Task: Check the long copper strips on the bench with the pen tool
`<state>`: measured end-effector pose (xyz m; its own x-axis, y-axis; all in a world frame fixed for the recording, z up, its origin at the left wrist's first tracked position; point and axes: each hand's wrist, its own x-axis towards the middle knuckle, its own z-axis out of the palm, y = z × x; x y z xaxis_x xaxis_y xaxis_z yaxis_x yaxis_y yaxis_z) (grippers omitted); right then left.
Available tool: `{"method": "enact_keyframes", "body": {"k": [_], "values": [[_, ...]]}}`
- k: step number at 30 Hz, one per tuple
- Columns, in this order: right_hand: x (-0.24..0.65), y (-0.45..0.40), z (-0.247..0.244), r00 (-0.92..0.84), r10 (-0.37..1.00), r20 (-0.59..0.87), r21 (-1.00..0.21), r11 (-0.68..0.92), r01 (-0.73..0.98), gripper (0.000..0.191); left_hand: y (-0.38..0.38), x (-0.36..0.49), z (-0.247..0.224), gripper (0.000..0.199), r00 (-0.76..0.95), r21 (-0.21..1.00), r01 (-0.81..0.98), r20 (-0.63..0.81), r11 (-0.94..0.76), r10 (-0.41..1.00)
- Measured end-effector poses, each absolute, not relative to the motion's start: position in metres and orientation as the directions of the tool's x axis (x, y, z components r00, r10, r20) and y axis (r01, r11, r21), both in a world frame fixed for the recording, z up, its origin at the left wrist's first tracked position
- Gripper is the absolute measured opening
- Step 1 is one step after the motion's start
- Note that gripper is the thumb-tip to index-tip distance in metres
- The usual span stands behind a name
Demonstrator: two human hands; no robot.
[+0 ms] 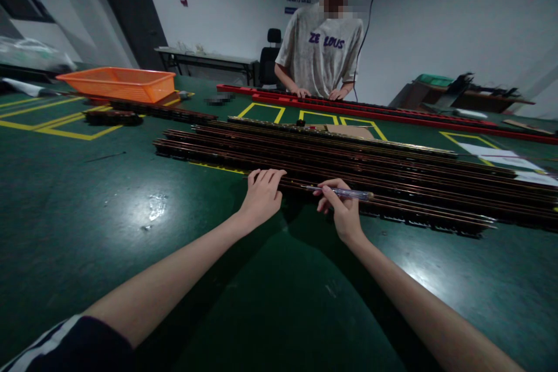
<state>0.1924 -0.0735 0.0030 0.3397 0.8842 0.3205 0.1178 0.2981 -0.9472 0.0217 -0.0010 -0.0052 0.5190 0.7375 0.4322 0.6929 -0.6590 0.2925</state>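
At work over a green tabletop (131,267), with the left hand (263,197) laid across the near edge of a row of long dark strips (349,165) and the right hand (346,212) just beside. Grasping a clear-handled screwdriver (351,192) in the right fingers, over the near side of the row, with its thin shank aimed toward the left hand; with the left fingers bent over the edge, impossible to tell whether pinching or only resting. Possibly at risk of jabbing those left fingers, given a slip of the smooth handle or a sudden push along the shank. Liable, too, to shove the near strip (427,212) askew or scrape its edge by bearing sideways, with no clamp visible. Slim, straight and seemingly metal, lying lengthwise side by side with uneven ends, near-black with coppery glints. Underneath, a smooth, semi-gloss surface with patches of glare and flat yellow lines (61,132). Beyond, an orange tray (126,90) with sloping walls, apparently plastic, and a long red rail (436,118) near a person (325,49) in mottled grey cloth.
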Motion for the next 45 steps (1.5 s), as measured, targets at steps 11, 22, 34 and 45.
{"method": "enact_keyframes", "body": {"k": [11, 22, 34, 45], "values": [[0.192, -0.0735, 0.0043, 0.339, 0.887, 0.315, -0.949, 0.291, 0.12, 0.02, 0.0008, 0.0214, -0.007, 0.038, 0.519, 0.3, 0.681, 0.445, -0.668, 0.729], [0.1921, -0.0733, 0.003, 0.339, 0.886, 0.318, -0.948, 0.289, 0.134, 0.019, 0.0, 0.021, -0.0062, 0.039, 0.517, 0.309, 0.68, 0.439, -0.664, 0.734], [0.1927, -0.0735, 0.0031, 0.339, 0.886, 0.316, -0.948, 0.287, 0.134, 0.018, -0.001, 0.0223, -0.0049, 0.038, 0.518, 0.292, 0.685, 0.448, -0.667, 0.728], [0.1923, -0.0739, 0.0042, 0.338, 0.886, 0.317, -0.948, 0.288, 0.136, 0.02, -0.0016, 0.0224, -0.0066, 0.038, 0.541, 0.22, 0.699, 0.46, -0.681, 0.704]]}}
